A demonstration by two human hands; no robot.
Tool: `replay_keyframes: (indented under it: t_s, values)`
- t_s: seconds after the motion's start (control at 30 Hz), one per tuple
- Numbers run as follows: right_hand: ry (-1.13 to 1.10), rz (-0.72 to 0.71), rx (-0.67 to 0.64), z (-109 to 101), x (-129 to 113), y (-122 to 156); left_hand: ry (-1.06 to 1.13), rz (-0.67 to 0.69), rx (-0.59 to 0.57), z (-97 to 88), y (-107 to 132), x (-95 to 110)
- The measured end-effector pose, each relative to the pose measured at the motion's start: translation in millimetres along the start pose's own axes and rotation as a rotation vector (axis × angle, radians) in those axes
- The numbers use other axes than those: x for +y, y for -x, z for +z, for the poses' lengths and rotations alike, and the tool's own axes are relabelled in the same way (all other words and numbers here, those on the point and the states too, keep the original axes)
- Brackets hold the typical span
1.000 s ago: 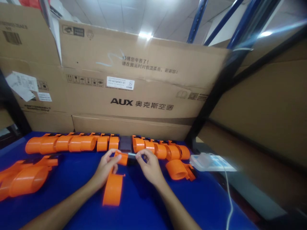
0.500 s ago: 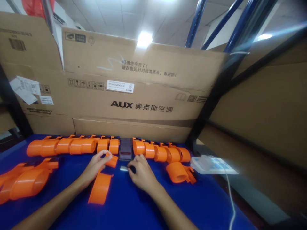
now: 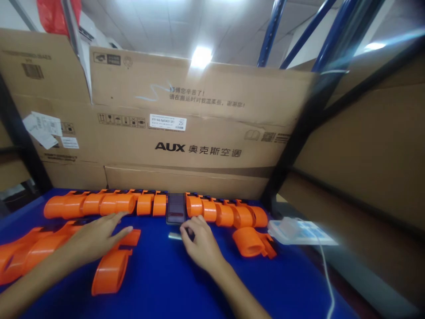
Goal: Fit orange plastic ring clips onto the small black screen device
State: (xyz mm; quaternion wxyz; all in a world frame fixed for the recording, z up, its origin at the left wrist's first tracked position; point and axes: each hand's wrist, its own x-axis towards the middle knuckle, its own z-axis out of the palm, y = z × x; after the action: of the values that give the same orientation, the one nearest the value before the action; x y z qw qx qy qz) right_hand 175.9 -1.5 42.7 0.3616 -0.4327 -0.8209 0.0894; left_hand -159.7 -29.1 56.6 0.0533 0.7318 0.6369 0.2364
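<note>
My left hand [image 3: 101, 235] is open, palm down, with its fingers stretched out over an orange plastic tape dispenser [image 3: 109, 271]. That dispenser lies on the blue table, partly covered by the hand; I cannot tell if the fingers touch it. My right hand [image 3: 201, 243] is closed, its fingers curled with thumb and forefinger pinched at the end of a thin shiny strip [image 3: 175, 236]. The strip sits low over the tabletop, just in front of a dark flat rectangular case [image 3: 175, 208]. More orange dispensers [image 3: 35, 250] lie under and left of my left forearm.
Several orange dispensers [image 3: 92, 204] form a row along the back left, and several more [image 3: 226, 213] at the back right. One dispenser [image 3: 248, 241] lies at right, near a white power strip [image 3: 302, 232] with a cable. A cardboard panel [image 3: 199, 133] stands behind.
My left hand has moved left with the dispenser, and its fingers have opened from their hold on it. My right hand stays by the thin strip. The view has shifted slightly.
</note>
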Motion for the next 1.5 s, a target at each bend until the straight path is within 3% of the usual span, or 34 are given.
replay_keyframes:
  t_s: [0.1, 0.2, 0.37, 0.5, 0.6, 0.77, 0.9, 1.07, 1.27, 1.4, 1.5]
  values:
    - [-0.015, -0.003, -0.002, -2.0, -1.5, 0.6, -0.168, 0.129, -0.067, -10.7, 33.8, 9.1]
    - [-0.02, -0.004, -0.009, -1.9, -3.1, 0.8, -0.238, 0.208, -0.163, -10.2, 65.4, 16.8]
    - [-0.021, -0.018, -0.026, -1.6, -4.5, 2.1, -0.322, 0.18, -0.211, -6.0, 80.1, 2.6]
    - [-0.019, -0.001, -0.009, -5.0, -4.8, 3.3, -0.313, 0.243, -0.131, -11.2, 63.4, -0.2]
    - [-0.033, -0.004, -0.008, -6.8, -5.7, 4.2, -0.28, 0.379, -0.059, -7.5, 27.9, 25.6]
    - [-0.04, -0.02, -0.006, -8.3, -2.9, 6.0, -0.264, 0.588, -0.013, 28.1, -58.0, 74.8]
    - [-0.029, 0.006, 0.012, -10.1, 0.7, 7.2, -0.207, 0.637, 0.011, 61.4, -96.0, 78.7]
    - [-0.05, 0.007, 0.018, -10.7, -1.6, 7.9, -0.319, 0.629, 0.029, 74.0, -101.4, 71.4]
    - [-0.135, 0.027, 0.056, -11.4, -1.0, 7.1, -0.306, 0.626, 0.088, 47.4, -93.2, 81.0]
    - [-0.37, 0.151, 0.106, -4.7, 4.7, 4.6, -0.291, 0.665, 0.127, 29.9, -68.0, 100.8]
    - [-0.654, 0.286, 0.122, 3.1, 9.3, 1.8, -0.27, 0.723, 0.178, 31.1, -39.4, 118.0]
